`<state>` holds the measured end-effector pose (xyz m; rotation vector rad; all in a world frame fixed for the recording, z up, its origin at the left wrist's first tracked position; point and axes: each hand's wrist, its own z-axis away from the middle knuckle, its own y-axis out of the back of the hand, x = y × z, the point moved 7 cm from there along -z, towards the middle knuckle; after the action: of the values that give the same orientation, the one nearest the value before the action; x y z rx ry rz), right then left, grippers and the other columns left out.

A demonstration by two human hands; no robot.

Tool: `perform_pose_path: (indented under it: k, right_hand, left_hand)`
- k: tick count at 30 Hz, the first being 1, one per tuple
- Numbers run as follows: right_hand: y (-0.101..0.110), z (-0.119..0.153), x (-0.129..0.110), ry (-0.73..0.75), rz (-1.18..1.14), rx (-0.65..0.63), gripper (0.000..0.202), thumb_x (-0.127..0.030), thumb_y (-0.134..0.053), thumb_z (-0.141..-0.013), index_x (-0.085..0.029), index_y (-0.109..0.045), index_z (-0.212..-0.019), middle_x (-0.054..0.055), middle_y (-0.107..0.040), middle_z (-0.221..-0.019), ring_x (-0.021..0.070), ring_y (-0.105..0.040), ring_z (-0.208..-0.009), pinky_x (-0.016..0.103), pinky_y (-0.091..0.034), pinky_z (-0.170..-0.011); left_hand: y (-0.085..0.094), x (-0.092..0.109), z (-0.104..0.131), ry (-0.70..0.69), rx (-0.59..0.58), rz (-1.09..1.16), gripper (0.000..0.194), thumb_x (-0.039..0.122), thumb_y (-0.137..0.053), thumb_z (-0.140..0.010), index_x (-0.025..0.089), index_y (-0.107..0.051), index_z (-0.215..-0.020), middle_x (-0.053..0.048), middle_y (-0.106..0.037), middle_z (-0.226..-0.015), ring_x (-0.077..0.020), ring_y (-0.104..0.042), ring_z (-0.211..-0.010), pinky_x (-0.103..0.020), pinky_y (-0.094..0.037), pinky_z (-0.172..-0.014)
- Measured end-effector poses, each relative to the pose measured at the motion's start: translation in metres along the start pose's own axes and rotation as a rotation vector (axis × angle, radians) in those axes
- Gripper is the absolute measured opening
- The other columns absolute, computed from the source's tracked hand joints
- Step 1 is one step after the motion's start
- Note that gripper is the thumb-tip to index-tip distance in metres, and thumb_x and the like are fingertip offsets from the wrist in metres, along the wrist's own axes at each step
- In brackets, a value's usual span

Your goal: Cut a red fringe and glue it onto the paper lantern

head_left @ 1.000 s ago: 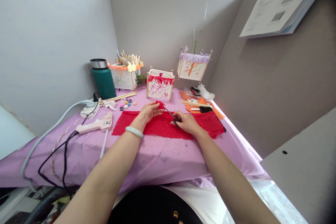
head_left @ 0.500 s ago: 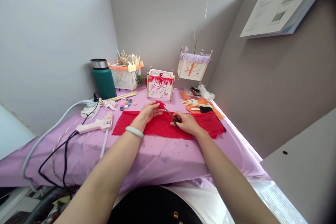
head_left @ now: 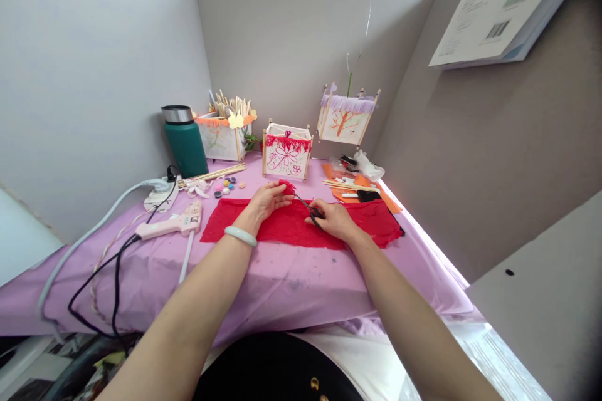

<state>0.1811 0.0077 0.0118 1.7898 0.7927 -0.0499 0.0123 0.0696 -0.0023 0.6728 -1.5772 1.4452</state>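
My left hand [head_left: 269,200] pinches a small fringed piece of red tissue paper [head_left: 286,187] between thumb and fingers. Black-handled scissors [head_left: 314,212] are in my right hand [head_left: 333,219], their blades pointing up and left at the fringed piece. Beneath both hands a long red sheet [head_left: 230,222], thin and wrinkled, lies across the table. Just behind my hands stands a white paper lantern [head_left: 287,156] on a stick frame, with a red fringe along its top and a drawn flower. The exact gap between the blades is too small to make out.
At the left lie a pink glue gun [head_left: 172,223] with cords, small coloured pots [head_left: 226,187] and a green bottle [head_left: 185,147]. A box of sticks [head_left: 223,138] stands behind. A second lantern [head_left: 347,120] hangs at right, above orange sheets [head_left: 336,174] and sticks. Grey partitions enclose the table.
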Motion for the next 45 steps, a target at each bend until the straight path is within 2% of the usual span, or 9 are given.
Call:
perform_pose_path:
  k: [12,45]
  right_hand:
    - [-0.0006,-0.0013,0.0028,0.000,0.017,0.011,0.028,-0.042,-0.064,-0.076,-0.022,-0.059,-0.094,-0.002,-0.062,-0.068,0.0119,-0.053,-0.058,0.021,-0.031,-0.056]
    - [-0.0010,0.0004,-0.0003,0.004,-0.009,0.004,0.030,-0.044,-0.063,-0.075,-0.022,-0.058,-0.096,-0.001,-0.063,-0.071,0.0125,-0.054,-0.060,0.021,-0.033,-0.056]
  left_hand:
    - [-0.0017,-0.0004,0.0004,0.019,0.003,-0.007,0.005,0.007,-0.059,-0.077,0.011,-0.057,-0.078,-0.007,-0.068,-0.069,-0.0195,-0.068,-0.066,-0.033,-0.054,-0.071]
    - [-0.0056,-0.0014,0.0024,0.025,-0.038,-0.039,0.011,0.007,-0.062,-0.075,0.013,-0.053,-0.076,-0.005,-0.066,-0.068,-0.0201,-0.069,-0.067,-0.030,-0.055,-0.066]
